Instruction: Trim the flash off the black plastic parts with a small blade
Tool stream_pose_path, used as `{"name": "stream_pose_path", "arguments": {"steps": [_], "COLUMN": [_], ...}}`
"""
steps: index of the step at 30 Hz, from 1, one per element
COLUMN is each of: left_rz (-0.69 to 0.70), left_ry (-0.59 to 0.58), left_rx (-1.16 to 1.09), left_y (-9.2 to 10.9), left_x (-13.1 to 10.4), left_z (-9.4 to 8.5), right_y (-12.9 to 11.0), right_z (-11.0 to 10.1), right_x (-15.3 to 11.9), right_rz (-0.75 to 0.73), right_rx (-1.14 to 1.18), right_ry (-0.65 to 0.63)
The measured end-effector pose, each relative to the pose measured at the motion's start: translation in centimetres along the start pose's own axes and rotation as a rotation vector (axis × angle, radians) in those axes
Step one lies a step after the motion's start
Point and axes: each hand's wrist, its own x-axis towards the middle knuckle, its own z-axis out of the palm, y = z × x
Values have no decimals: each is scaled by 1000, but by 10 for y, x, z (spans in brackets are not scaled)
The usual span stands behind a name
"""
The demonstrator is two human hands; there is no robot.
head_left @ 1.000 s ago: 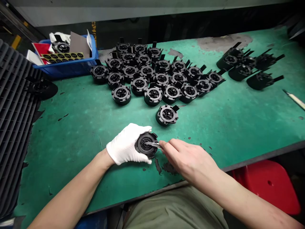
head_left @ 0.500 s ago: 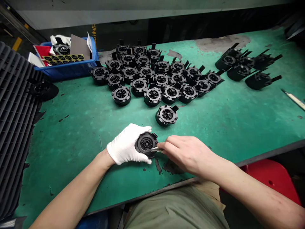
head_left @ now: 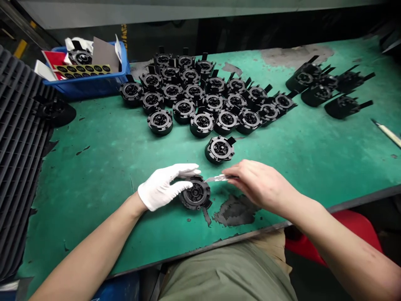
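My left hand (head_left: 164,187), in a white glove, grips a round black plastic housing (head_left: 196,193) on the green table; the thumb lies over its top and the fingers are behind it. Bare, my right hand (head_left: 258,179) is closed around a slim craft knife (head_left: 221,178). The knife's thin blade points left, with its tip at the upper right rim of the housing; whether it touches is too small to tell. Just beyond stands a similar black housing (head_left: 219,149) with a tab sticking out.
Several like housings (head_left: 202,123) stand grouped at the back, with more (head_left: 341,106) at the right. A blue bin (head_left: 90,88) holds stickers and papers. Grey ribbed trays (head_left: 23,167) line the left side. A pen-like tool (head_left: 387,133) lies far right; a red stool (head_left: 351,234) stands below.
The housing in my left hand has turned, and my thumb has shifted onto its top. My right hand has moved up and right with the knife, from the lower front to the upper right rim.
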Motion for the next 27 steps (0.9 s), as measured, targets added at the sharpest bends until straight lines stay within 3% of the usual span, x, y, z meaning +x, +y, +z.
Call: {"name": "stream_pose_path", "arguments": {"steps": [6, 11, 27], "left_rz": [48, 111, 155], "left_ry": [-56, -126, -101], "left_rx": [48, 190, 251], "left_y": [7, 10, 10], "left_x": [3, 6, 6], "left_z": [-7, -1, 2], "right_y": [-7, -7, -17], "right_z": [16, 21, 18], "right_x": [4, 7, 5], "right_rz": [-82, -101, -125], "right_rx": [-33, -52, -140], "right_ry": [-28, -46, -106]}}
